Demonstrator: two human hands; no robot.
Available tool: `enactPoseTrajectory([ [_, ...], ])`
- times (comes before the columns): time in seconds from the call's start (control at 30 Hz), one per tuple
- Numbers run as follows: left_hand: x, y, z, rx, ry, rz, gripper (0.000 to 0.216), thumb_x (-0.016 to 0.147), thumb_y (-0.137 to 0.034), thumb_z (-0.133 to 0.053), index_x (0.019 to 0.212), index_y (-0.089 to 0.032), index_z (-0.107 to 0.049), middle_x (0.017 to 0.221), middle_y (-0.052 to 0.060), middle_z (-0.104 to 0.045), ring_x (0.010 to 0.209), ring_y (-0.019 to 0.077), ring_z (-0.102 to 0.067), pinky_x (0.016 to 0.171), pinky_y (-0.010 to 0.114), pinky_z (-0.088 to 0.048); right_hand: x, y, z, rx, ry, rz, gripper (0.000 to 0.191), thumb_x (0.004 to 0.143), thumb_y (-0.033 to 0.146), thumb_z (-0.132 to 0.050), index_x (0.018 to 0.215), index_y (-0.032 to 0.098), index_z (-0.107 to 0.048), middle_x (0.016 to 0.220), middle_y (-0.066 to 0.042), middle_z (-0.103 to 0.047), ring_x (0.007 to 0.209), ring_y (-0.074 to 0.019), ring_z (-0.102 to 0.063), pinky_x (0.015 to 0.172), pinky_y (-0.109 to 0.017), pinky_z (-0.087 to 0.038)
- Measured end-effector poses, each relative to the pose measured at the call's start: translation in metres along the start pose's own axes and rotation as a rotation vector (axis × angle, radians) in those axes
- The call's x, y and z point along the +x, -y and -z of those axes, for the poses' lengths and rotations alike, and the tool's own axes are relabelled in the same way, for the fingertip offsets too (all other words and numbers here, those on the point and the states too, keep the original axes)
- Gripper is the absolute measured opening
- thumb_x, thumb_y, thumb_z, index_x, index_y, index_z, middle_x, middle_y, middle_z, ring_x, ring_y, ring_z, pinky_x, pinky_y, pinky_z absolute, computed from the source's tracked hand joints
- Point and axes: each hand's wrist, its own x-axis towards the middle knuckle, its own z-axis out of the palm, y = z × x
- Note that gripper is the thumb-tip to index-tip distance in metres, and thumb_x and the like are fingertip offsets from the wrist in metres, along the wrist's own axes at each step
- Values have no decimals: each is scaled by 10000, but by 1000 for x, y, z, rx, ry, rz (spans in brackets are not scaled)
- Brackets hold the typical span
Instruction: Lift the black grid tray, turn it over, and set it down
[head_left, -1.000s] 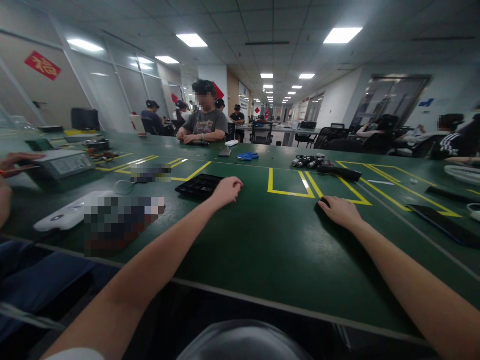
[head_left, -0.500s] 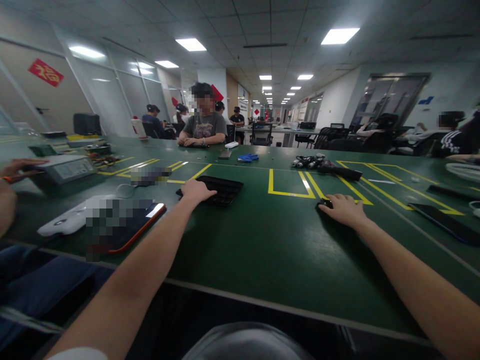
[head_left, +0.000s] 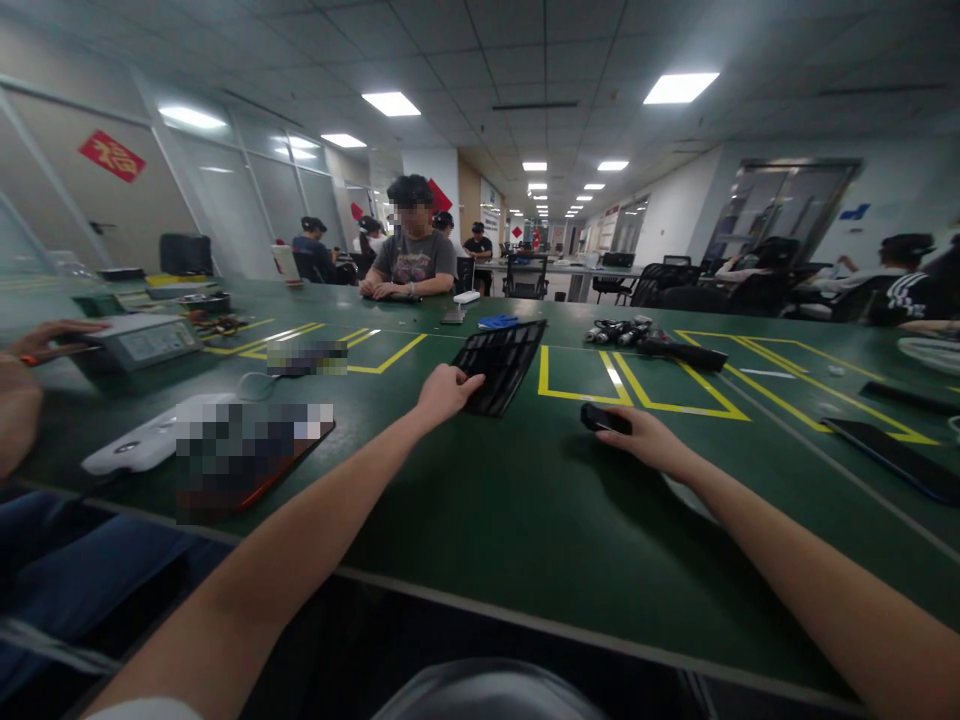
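My left hand (head_left: 442,393) grips the near left edge of a thin black panel (head_left: 505,366) with a grid of rectangular sections, thumb on top. The panel is tilted up off the green table (head_left: 480,520). To the right, my right hand (head_left: 654,440) is closed on a small black block-shaped object (head_left: 604,420), held just above the tabletop. Its exact kind cannot be made out, and my fingers hide its right end. A blue glove or cloth (head_left: 496,322) lies behind the panel.
Yellow tape outlines (head_left: 585,400) mark the table. Dark cables (head_left: 637,332) lie at the back right. A long black strip (head_left: 896,455) rests far right. At left are a white power strip (head_left: 150,435), an orange-edged phone (head_left: 289,465) and a grey metal box (head_left: 142,343) touched by another person's hand.
My left hand has lifted and tilted the black panel, moving it right. My right hand has moved left with the small black object.
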Motion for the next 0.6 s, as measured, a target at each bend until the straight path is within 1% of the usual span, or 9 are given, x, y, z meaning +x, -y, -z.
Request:
enactPoseTrajectory([
  [0.07, -13, -24, -9, -125, -48, -118, 437, 854, -473, -396, 733, -136, -647, 757, 76, -580, 771, 196, -544, 674, 288, -407, -8, 22, -14, 175, 66, 87, 537, 747, 365, -592, 1208, 114, -474, 1156, -129, -576, 1010, -241, -562, 893, -391, -423],
  [0.13, -27, -42, -17, -223, -68, -245, 384, 856, -442, -415, 775, -133, -628, 780, 61, -547, 788, 184, -520, 691, 288, -411, -16, 38, -25, 362, 115, 150, 540, 732, 392, -612, 1187, 130, -486, 1162, -116, -579, 1033, -236, -558, 914, -388, -420],
  [0.2, -40, -52, -23, -311, -50, -363, 362, 851, -441, -431, 803, -129, -609, 792, 51, -515, 787, 178, -502, 694, 291, -416, -21, 46, -34, 495, 135, 213, 540, 725, 419, -621, 1170, 141, -494, 1150, -106, -587, 1051, -238, -552, 924, -387, -422],
  [0.23, -44, -54, -25, -348, -34, -410, 364, 848, -450, -434, 813, -129, -602, 796, 47, -502, 783, 176, -494, 693, 295, -418, -23, 47, -37, 527, 137, 243, 536, 722, 428, -625, 1161, 146, -501, 1144, -102, -590, 1058, -242, -548, 928, -391, -421],
  [0.3, -50, -53, -28, -410, 3, -479, 377, 846, -468, -429, 838, -128, -591, 807, 44, -478, 777, 175, -480, 694, 303, -419, -25, 44, -42, 522, 123, 283, 522, 714, 437, -636, 1141, 161, -521, 1139, -91, -594, 1067, -255, -541, 936, -412, -416],
  [0.43, -53, -50, -29, -494, 56, -561, 392, 851, -473, -411, 900, -120, -574, 836, 46, -443, 780, 177, -462, 704, 316, -418, -23, 35, -47, 433, 47, 350, 466, 722, 431, -633, 1107, 182, -552, 1122, -83, -604, 1057, -271, -543, 927, -445, -421],
  [0.53, -56, -50, -28, -494, 70, -596, 368, 846, -455, -430, 924, -121, -564, 838, 44, -429, 806, 185, -452, 729, 325, -414, -23, 35, -48, 384, 37, 440, 384, 761, 421, -584, 1057, 176, -570, 1033, -82, -633, 961, -258, -586, 857, -426, -471],
  [0.6, -59, -51, -27, -472, 75, -613, 345, 831, -435, -468, 946, -122, -556, 847, 44, -425, 813, 186, -446, 727, 322, -414, -23, 37, -48, 332, 3, 524, 319, 801, 406, -530, 1019, 182, -590, 1025, -84, -639, 963, -248, -589, 862, -404, -474],
])
